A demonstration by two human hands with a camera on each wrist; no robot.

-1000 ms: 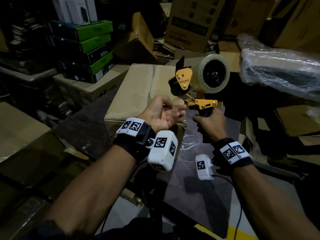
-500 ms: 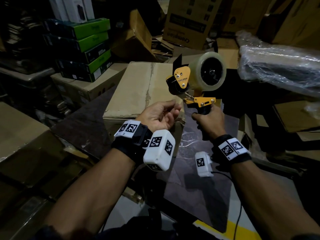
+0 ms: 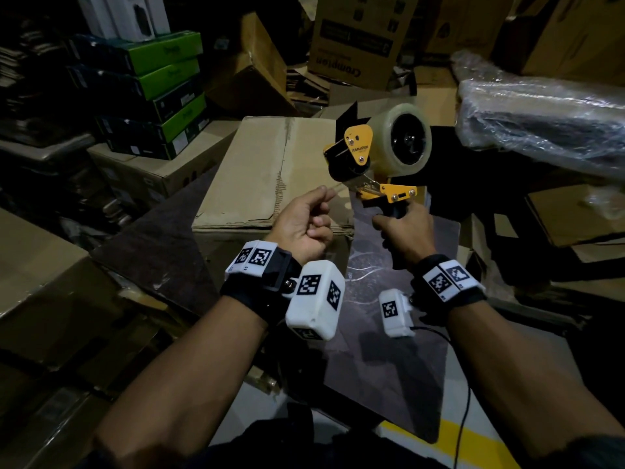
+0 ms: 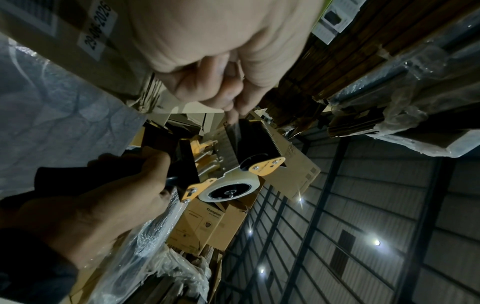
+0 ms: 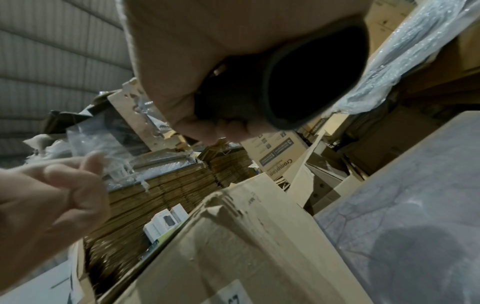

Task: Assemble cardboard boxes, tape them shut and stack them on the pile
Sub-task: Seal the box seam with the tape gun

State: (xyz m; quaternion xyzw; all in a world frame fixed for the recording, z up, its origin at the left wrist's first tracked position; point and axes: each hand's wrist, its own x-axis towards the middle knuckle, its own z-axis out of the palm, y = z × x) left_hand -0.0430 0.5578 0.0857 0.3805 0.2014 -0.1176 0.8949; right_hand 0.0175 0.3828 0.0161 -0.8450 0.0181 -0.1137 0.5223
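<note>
A yellow-and-black tape dispenser [image 3: 358, 154] with a clear tape roll [image 3: 402, 143] is upright above the table. My right hand [image 3: 402, 225] grips its black handle [image 5: 311, 76] from below. Thumb and forefinger of my left hand [image 3: 323, 194] pinch the free end of the clear tape [image 4: 233, 125] at the dispenser's toothed blade. A closed cardboard box [image 3: 257, 170] lies on the dark table [image 3: 389, 350] just beyond both hands. The left wrist view shows the dispenser [image 4: 233, 170] from below, with a short strip of tape drawn out.
Green-and-black cartons [image 3: 152, 93] are stacked at the back left. A plastic-wrapped bundle [image 3: 541, 120] lies at the right. A printed brown carton [image 3: 355, 42] stands behind the dispenser. Flattened cardboard [image 3: 33, 272] fills the floor at the left.
My left hand, open and palm-up a second ago, has curled, risen toward the dispenser's blade and pinched the tape end. The right hand has held the dispenser nearly still.
</note>
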